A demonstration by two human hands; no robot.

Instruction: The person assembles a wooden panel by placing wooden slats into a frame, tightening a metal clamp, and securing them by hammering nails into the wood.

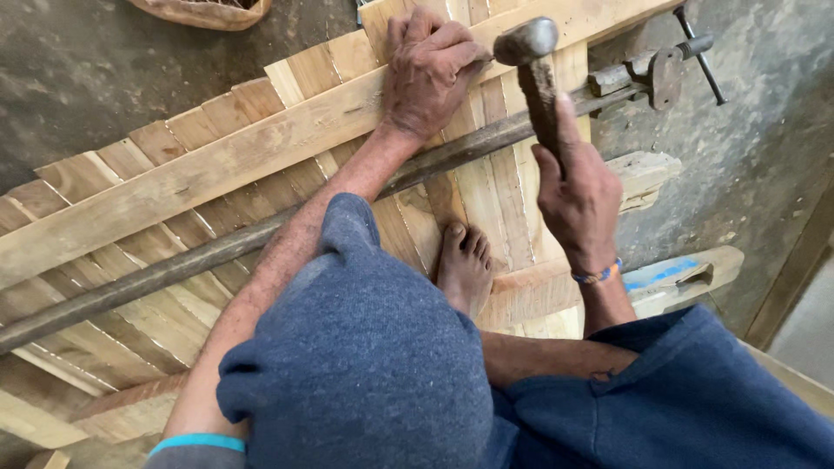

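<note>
- Knee (365, 347) in blue cloth fills the near foreground; person squats over the work, both forearms reaching past it.
- Bare foot (465, 265) stands on the boards, likely pinning the panel with body weight so it does not shift.
- Panel (174, 252): narrow pale planks laid side by side on the floor (78, 78), crossed by a batten (217, 165) running diagonally, lower left to upper right.
- Left hand (430, 74) rests on the batten near its upper end, fingers curled and pinched together at the edge next to the hammer head. Probably steadying a nail; nail itself too small to confirm.
- Right hand (578, 195) wraps closed around the hammer (539, 78) handle, thumb laid along the shaft, apparently for aim. Head sits just beside the left fingertips, above the batten.
- Clamp bar (261, 239), long dark metal, lies across the planks below the batten; its screw end (660, 74) sits past the panel's right edge. Seemingly squeezes the planks edge to edge.
- Loose wood offcuts (678, 274) lie right of the panel, one with a blue patch.
- Basket rim (204, 13) at top edge, well apart.
</note>
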